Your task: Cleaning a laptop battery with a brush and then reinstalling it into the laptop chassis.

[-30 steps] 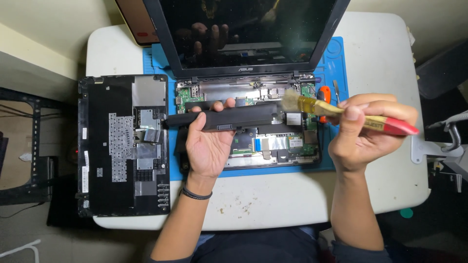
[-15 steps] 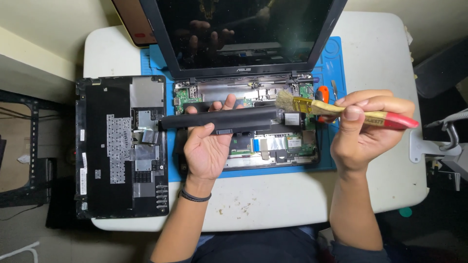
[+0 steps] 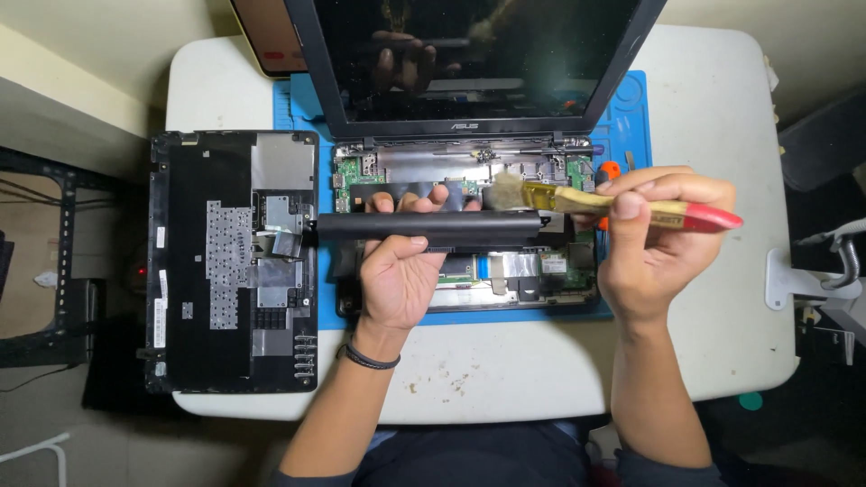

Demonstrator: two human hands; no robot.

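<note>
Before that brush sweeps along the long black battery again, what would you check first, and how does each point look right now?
1. Left hand holds the black battery from below, clear of the laptop base: ok.
2. Right hand has a firm grip on the paintbrush handle: ok.
3. Bristles meet the battery's right end: ok.
4. Open laptop base sits directly under the brushing, so dust may fall onto it: not ok.
5. Removed keyboard cover lies apart at the left: ok.
6. Battery contacts clean: cannot tell.
</note>
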